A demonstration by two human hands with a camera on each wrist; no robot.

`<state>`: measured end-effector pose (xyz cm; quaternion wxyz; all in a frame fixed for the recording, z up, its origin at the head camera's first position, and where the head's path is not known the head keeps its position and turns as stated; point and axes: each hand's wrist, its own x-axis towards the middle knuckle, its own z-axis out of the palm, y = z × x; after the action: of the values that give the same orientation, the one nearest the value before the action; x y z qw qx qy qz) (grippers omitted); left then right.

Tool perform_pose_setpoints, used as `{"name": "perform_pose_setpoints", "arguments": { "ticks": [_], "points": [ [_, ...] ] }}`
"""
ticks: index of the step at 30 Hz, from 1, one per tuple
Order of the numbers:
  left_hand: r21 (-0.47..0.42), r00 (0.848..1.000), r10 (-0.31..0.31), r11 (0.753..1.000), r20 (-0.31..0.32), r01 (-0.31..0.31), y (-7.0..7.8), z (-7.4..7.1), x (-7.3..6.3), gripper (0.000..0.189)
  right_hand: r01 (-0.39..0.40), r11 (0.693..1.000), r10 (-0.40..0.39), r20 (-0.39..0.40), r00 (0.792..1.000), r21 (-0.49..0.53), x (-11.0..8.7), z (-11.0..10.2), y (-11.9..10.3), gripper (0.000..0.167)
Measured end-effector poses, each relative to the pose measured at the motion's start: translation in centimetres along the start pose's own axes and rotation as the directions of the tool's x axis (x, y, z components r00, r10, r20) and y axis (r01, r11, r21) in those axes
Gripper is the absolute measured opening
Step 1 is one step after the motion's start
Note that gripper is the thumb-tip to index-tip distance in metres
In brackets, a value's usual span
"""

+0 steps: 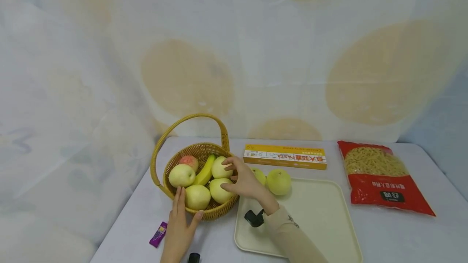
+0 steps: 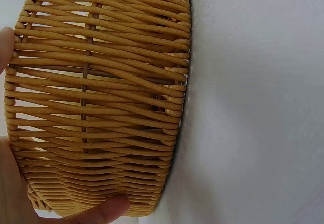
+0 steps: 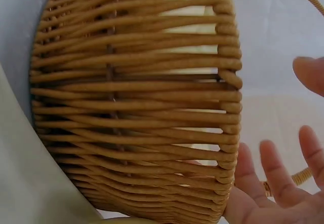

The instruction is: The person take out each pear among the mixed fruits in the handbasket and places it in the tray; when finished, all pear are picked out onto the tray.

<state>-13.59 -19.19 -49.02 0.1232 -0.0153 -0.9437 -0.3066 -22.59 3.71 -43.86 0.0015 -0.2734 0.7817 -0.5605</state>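
A wicker basket (image 1: pixel 215 214) with an arched handle stands at the left of the table. Inside lie a red peach-like fruit (image 1: pixel 189 161), a banana (image 1: pixel 204 172) and several pale yellow-green apple-like fruits (image 1: pixel 198 197). My left hand (image 1: pixel 180 218) rests with mostly straight fingers against the basket's near-left rim; one finger lies along the woven wall (image 2: pixel 91 107) in the left wrist view. Over the basket's right side is my right hand (image 1: pixel 245 180), fingers spread and slightly bent beside the pale fruits (image 1: pixel 221 169). In the right wrist view its fingers (image 3: pixel 276 173) show beyond the rim, holding nothing visible.
Right of the basket lies a cream tray (image 1: pixel 314 222) with two yellow-green fruits (image 1: pixel 279 182) at its far-left corner. An orange pasta box (image 1: pixel 285 157) lies behind it. A red pasta bag (image 1: pixel 384 182) lies at right, a purple packet (image 1: pixel 159 234) at left.
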Motion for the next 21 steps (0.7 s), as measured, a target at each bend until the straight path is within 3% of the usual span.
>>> {"name": "perform_pose_setpoints", "arguments": {
  "ticks": [4,11,15,21],
  "points": [
    [-0.004,1.000,0.011,1.000,-0.010,-0.011,-0.1,0.0,0.1,0.083,-0.034,0.998,0.040,0.106,0.994,-0.052,1.0,0.1,-0.2,0.054],
    [-0.009,1.000,0.014,1.000,-0.015,-0.014,0.0,0.0,-0.1,0.082,-0.053,0.980,0.103,0.265,0.959,-0.191,2.6,1.1,-0.3,0.060],
    [-0.007,1.000,0.014,1.000,-0.017,-0.014,0.1,0.0,-0.2,0.082,-0.035,0.952,0.137,0.319,0.938,-0.305,3.0,1.7,-0.6,0.060],
    [-0.006,0.999,0.024,1.000,-0.027,-0.025,0.0,-0.1,-0.2,0.082,0.024,0.883,0.165,0.357,0.919,-0.469,3.1,2.8,-1.1,0.061]
  ]
}}
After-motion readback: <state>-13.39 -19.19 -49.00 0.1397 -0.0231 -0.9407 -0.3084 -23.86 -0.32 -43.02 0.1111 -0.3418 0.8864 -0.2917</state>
